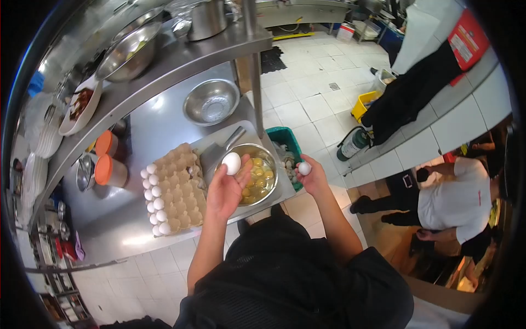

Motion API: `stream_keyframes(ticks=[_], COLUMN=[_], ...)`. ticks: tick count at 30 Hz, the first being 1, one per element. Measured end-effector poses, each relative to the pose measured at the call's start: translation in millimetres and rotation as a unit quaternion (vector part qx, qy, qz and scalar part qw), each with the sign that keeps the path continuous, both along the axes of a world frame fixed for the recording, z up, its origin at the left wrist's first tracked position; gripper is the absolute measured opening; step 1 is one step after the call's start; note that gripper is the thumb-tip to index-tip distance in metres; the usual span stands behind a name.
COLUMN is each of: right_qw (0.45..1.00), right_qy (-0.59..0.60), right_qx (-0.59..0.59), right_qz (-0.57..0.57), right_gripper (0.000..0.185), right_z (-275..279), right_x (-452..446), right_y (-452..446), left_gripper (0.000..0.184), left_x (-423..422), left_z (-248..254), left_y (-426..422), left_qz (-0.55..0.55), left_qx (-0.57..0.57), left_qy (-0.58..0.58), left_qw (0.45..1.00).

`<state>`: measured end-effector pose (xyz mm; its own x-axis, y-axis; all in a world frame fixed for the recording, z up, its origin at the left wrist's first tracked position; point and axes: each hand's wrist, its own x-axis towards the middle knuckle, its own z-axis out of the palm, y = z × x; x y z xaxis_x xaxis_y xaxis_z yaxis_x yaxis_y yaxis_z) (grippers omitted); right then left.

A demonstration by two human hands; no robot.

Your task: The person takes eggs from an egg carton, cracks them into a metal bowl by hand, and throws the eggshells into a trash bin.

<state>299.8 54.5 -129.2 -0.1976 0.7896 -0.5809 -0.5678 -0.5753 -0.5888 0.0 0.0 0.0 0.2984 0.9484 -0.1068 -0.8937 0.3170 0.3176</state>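
Observation:
My left hand (223, 193) holds a white egg (232, 163) with the fingers curled about it, at the near left rim of a metal bowl (275, 185). Several cracked eggs with yellow yolks (258, 174) lie in the bowl. Off to the right, my right hand (314, 180) grips another white egg (304, 168) near a green bin (286, 135); whether its shell is whole I cannot tell. To the left of the bowl, a cardboard egg tray (178, 189) has white eggs (155, 203) along its left side and bare cups elsewhere.
Behind the bowl, a cleaver-like blade (223, 147) lies on a white board (249, 129). Another metal bowl (211, 102) stands farther back. Orange-lidded containers (111, 171) sit left, below a steel shelf (181, 56). On the right is a person in a white shirt (456, 200).

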Motion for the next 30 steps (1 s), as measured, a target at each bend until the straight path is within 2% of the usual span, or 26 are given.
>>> stream_keyframes(ticks=[2,3,4,5,6,8,9,10,12,13,15,16,17,18,19,20,21,22,23,25,26,27,30], right_qw=[0.996,0.996,0.984,0.96,0.961,0.856,0.856,0.756,0.506,0.503,0.591,0.618,0.616,0.778,0.899,0.934,0.934,0.958,0.971,0.966,0.955,0.94,0.913], right_qy=[-0.019,-0.016,-0.07,-0.121,-0.121,-0.21,-0.21,-0.292,-0.45,-0.45,-0.473,-0.451,-0.448,-0.32,-0.176,-0.123,-0.124,-0.073,-0.021,-0.053,-0.1,-0.148,-0.19], right_qx=[0.038,0.055,0.143,0.231,0.231,0.447,0.447,0.563,0.719,0.721,0.649,0.643,0.647,0.539,0.4,0.336,0.336,0.268,0.197,0.196,0.197,0.198,0.234], right_qz=[-0.075,-0.063,-0.082,-0.101,-0.091,-0.156,-0.153,-0.161,-0.156,-0.154,0.075,0.027,0.031,0.028,0.022,0.002,-0.001,0.068,0.138,0.163,0.198,0.234,0.276], right_gripper=[0.056,0.056,0.053,0.049,0.049,0.051,0.051,0.053,0.054,0.054,0.051,0.047,0.047,0.046,0.045,0.04,0.04,0.039,0.039,0.035,0.031,0.028,0.028], right_z=[19.6,37.8,59.7,83.4,114.2,162.5,157.9,149.4,149.1,145.2,135.6,135.0,136.2,136.9,137.3,131.6,127.5,125.5,123.8,129.2,129.4,129.9,136.1], right_x=[-0.3,-30.8,-44.2,-59.4,-76.2,-104.9,-109.5,-111.9,-121.1,-125.2,-132.6,-135.6,-137.6,-139.5,-140.1,-142.6,-139.2,-132.5,-129.3,-135.6,-138.0,-139.6,-142.2], right_y=[-12.5,2.9,-3.9,-11.0,-19.8,-33.3,-35.9,-38.6,-34.6,-35.9,-36.5,-37.2,-34.6,-33.3,-32.5,-21.4,-11.8,-3.0,1.9,2.4,2.6,2.8,5.6], left_gripper=[0.044,0.044,0.047,0.05,0.054,0.053,0.053,0.055,0.055,0.055,0.054,0.053,0.052,0.052,0.052,0.051,0.051,0.052,0.052,0.053,0.05,0.05,0.041], left_x=[-0.6,-20.3,-14.5,-9.6,-6.7,2.8,7.6,12.6,17.3,17.6,14.7,13.5,11.9,8.7,5.9,3.0,-0.6,-4.8,-10.3,-20.2,-21.8,-24.9,-31.9], left_z=[-8.0,-7.1,-8.4,-9.7,-18.0,-18.4,-18.3,-20.2,-20.1,-20.1,-26.6,-26.4,-26.1,-24.3,-22.9,-20.6,-18.2,-19.0,-19.5,0.7,15.4,13.2,5.9], left_y=[-6.4,6.3,2.8,-0.3,-1.5,-4.1,-4.9,-4.8,-3.8,-4.6,-3.8,-5.4,-5.7,-5.8,-5.7,-3.9,-0.8,3.9,7.9,13.5,13.4,17.9,24.5], left_qz=[0.072,0.087,0.11,0.128,0.132,0.135,0.129,0.144,0.133,0.12,0.117,0.111,0.104,0.095,0.094,0.095,0.096,0.094,0.092,0.053,0.035,0.036,0.002], left_qx=[-0.01,0.006,0.024,0.039,0.043,0.057,0.076,0.093,0.114,0.132,0.148,0.137,0.126,0.114,0.113,0.076,0.04,0.002,0.004,0.03,0.045,0.042,0.083], left_qy=[0.151,0.152,0.305,0.453,0.485,0.515,0.546,0.54,0.528,0.519,0.491,0.507,0.524,0.504,0.503,0.468,0.432,0.386,0.387,0.478,0.543,0.543,0.554], left_qw=[0.986,0.985,0.946,0.881,0.863,0.845,0.824,0.824,0.831,0.836,0.851,0.844,0.836,0.851,0.852,0.876,0.896,0.918,0.918,0.876,0.838,0.838,0.828])
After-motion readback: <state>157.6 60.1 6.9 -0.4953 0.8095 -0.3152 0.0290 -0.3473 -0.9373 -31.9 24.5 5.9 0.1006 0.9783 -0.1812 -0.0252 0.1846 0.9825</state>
